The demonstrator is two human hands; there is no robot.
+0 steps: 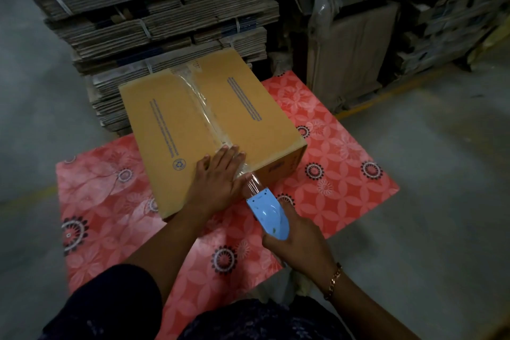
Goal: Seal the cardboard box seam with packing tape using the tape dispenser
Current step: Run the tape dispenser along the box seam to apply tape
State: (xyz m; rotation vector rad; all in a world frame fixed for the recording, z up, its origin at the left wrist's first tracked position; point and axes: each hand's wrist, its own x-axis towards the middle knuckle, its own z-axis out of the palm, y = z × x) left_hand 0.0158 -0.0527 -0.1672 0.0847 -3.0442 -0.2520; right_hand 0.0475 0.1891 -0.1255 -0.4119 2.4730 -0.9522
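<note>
A closed brown cardboard box [171, 116] lies on a red flowered mat [339, 152]. Clear packing tape [202, 102] runs along its centre seam from the far edge to the near edge. My left hand [220, 176] rests flat, fingers spread, on the box top at the near end of the seam, pressing on the tape. My right hand [298, 240] grips a light blue tape dispenser [269, 214] just off the box's near edge. A short stretch of tape [249, 183] spans from the dispenser's mouth to the box edge.
Tall bundles of flattened cardboard [154, 14] stand right behind the box. Plastic-wrapped cartons and a leaning board [356, 47] fill the back right. Grey concrete floor [441, 174] surrounds the mat. My dark-clothed knees are at the bottom of the view.
</note>
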